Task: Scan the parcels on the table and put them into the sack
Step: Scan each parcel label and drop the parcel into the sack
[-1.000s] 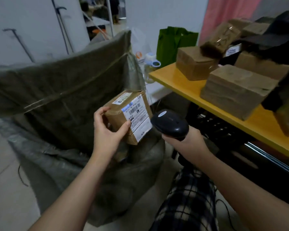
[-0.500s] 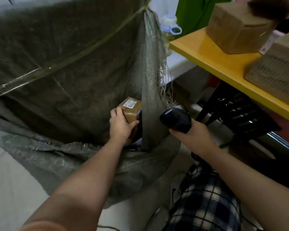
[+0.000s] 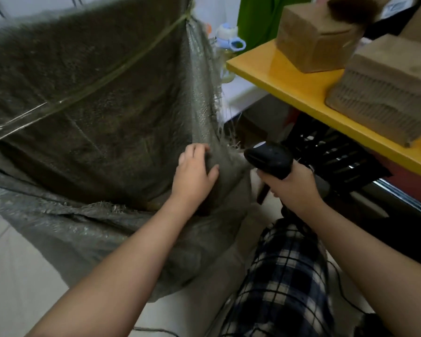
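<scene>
- The sack (image 3: 88, 113), grey-green woven cloth, stands open and fills the view from nine o'clock to twelve o'clock. A strip of clear tape runs slantwise across its inner wall. What lies inside it cannot be seen.
- The left hand (image 3: 196, 170) is at the sack's near right edge, about the middle of the view. Its fingers curl over a fold of the cloth and its thumb presses on the outside, so it grips the sack's rim.
- The right hand (image 3: 293, 184), just to the three o'clock side of the left one, is closed round the handle of a black scanner (image 3: 269, 159). The scanner's head points toward nine o'clock, at the sack's frayed edge and close beside it.
- A yellow tabletop (image 3: 299, 86) runs from one o'clock down to three o'clock.
- Two brown cardboard parcels rest on it. The nearer parcel (image 3: 387, 93) is at two o'clock. The second parcel (image 3: 311, 37) lies past it toward one o'clock, with something dark and blurred on top.
- A black crate (image 3: 336, 154) sits under the tabletop.
- A bottle (image 3: 227, 42) with a pale blue cap stands at twelve o'clock, between the sack and the tabletop's corner. A green bag (image 3: 260, 18) is behind it.
- Checked trousers (image 3: 284, 276) show at six o'clock, above a pale floor (image 3: 15, 276).
</scene>
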{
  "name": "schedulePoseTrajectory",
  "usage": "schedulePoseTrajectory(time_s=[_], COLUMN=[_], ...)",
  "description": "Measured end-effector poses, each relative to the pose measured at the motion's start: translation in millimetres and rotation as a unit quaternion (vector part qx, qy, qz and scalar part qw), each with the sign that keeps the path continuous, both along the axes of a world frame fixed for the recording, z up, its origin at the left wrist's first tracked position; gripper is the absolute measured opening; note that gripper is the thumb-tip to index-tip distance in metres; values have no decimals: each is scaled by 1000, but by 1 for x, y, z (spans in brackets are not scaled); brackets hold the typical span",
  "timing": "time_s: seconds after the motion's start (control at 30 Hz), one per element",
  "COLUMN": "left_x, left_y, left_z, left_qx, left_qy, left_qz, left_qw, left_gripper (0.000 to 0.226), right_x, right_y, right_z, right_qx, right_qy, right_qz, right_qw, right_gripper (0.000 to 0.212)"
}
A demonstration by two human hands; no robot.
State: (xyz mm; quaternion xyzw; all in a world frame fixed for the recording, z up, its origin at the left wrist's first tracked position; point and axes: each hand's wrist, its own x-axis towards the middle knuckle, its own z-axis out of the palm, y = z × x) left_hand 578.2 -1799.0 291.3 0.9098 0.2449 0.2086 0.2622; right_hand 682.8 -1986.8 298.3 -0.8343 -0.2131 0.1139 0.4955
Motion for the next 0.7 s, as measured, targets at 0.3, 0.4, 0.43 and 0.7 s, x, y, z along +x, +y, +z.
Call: schedulePoseTrajectory(time_s=[0.3,0.4,0.43,0.7], left_x=[60,85,95,150], left_y=[-127,-161,-171,-193], left_z=[92,112,118,142], left_qx=[8,61,89,318], left_qy=[-158,-172,-170,14], left_qz=[-182,-230,-238,-275], left_qw=[971,956,952,907], left_gripper=[30,39,46,102], right_x=[-6,-6,-5,-1], right_y=[-125,-166,-178,-216], right_z=[97,120,125,126], right_qx=[104,135,140,166], right_qy=[-116,-137,-139,-111], right_qz=[-140,-182,-194,-224], right_qw=[978,964,961,954], right_gripper=[23,22,20,28])
